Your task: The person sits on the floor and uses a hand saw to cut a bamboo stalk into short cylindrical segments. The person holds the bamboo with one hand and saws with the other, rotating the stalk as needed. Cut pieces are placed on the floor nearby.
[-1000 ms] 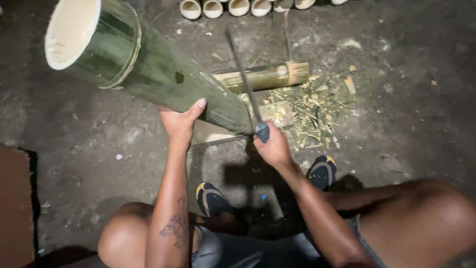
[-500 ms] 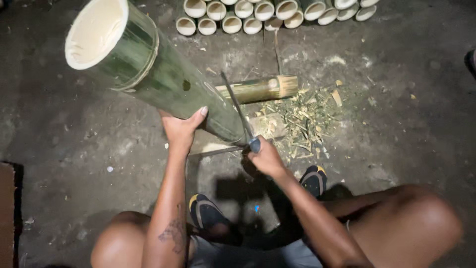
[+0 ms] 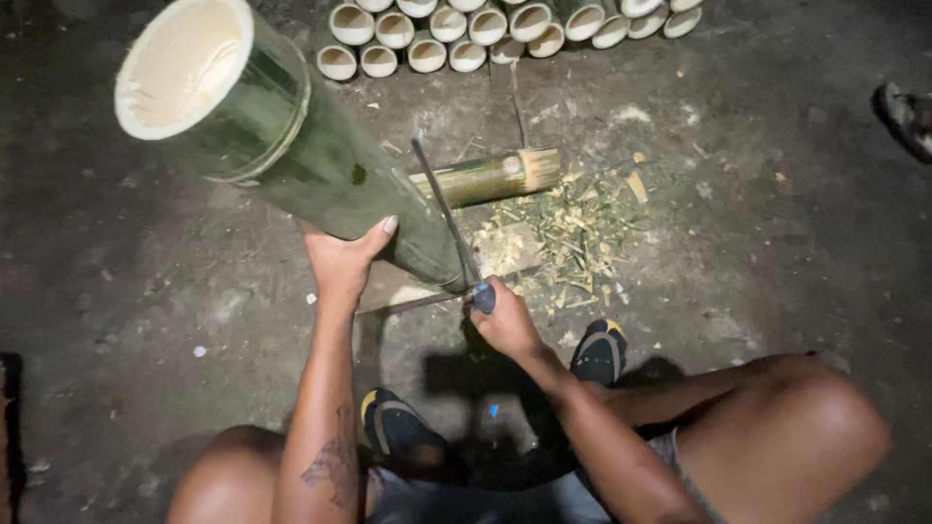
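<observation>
My left hand (image 3: pixel 342 262) is pressed against the underside of the big green bamboo pole (image 3: pixel 291 146), palm on its wall and fingers spread up along it, thumb tip showing on the near side. The pole leans up and away from that hand toward me, its pale hollow open end high above and to the left of my knuckles, while its lower end comes down between my two hands onto a flat board (image 3: pixel 427 286) on the ground. My right hand (image 3: pixel 503 320) is closed tight round the dark handle of a long blade (image 3: pixel 445 209), just right of the pole's foot and a little nearer my body than the left hand. The blade runs up and away from my fist, lying along the pole's right side; I cannot tell whether its edge is in the bamboo or only against it. Beyond my right hand lies a shorter bamboo piece (image 3: pixel 490 177) with a heap of shavings (image 3: pixel 573 228) beside it. Well beyond both hands, cut bamboo cups (image 3: pixel 456 29) stand in rows. My sandalled feet (image 3: pixel 597 351) sit just below my right fist
</observation>
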